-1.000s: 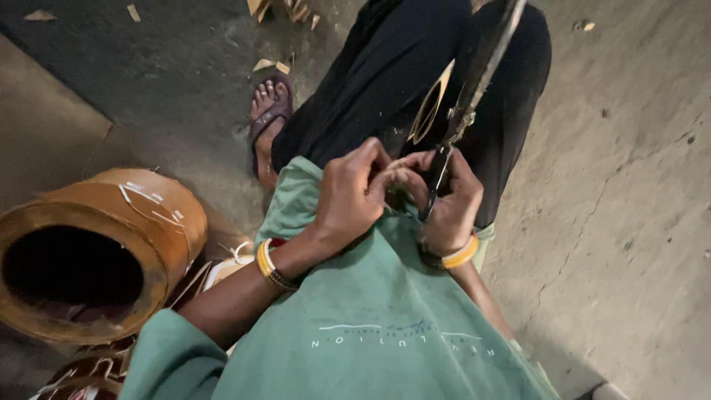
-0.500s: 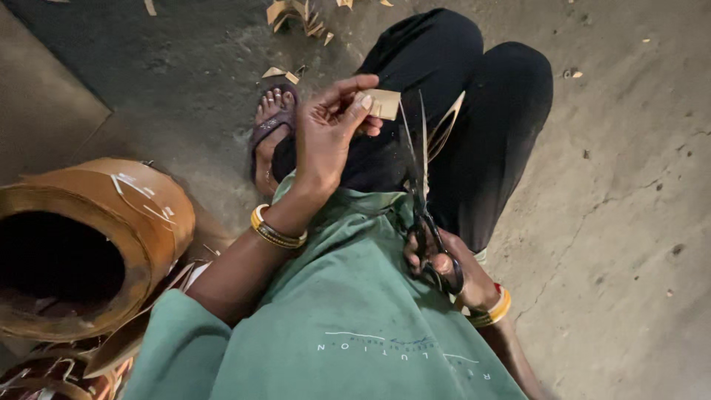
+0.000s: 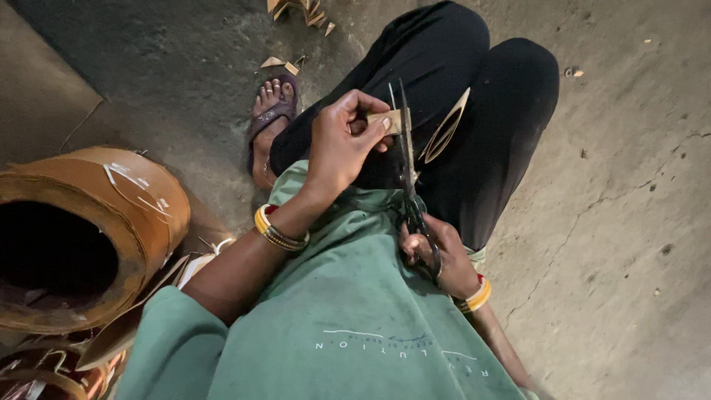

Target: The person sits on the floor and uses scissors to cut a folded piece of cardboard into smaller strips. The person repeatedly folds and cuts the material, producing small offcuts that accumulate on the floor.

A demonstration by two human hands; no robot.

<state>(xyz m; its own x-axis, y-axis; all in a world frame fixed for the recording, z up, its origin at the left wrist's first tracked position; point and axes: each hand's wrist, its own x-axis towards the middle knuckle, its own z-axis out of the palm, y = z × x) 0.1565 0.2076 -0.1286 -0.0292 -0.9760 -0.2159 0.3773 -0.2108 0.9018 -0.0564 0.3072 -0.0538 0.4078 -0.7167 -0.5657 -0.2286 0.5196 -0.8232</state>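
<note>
One small tan strip is pinched by the left hand. One pair of scissors is gripped by the right hand at five o'clock, blades raised beside the strip.

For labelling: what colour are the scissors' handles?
Black, on the scissors in the right hand; head view.

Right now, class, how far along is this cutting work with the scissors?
Done: tan offcuts lie on the floor, and a curved strip hangs off the black-trousered knee. In hand: the left hand pinches a small tan piece against the blades of the scissors, gripped by the right hand. Left: a large brown roll beside the person appears uncut.
</note>
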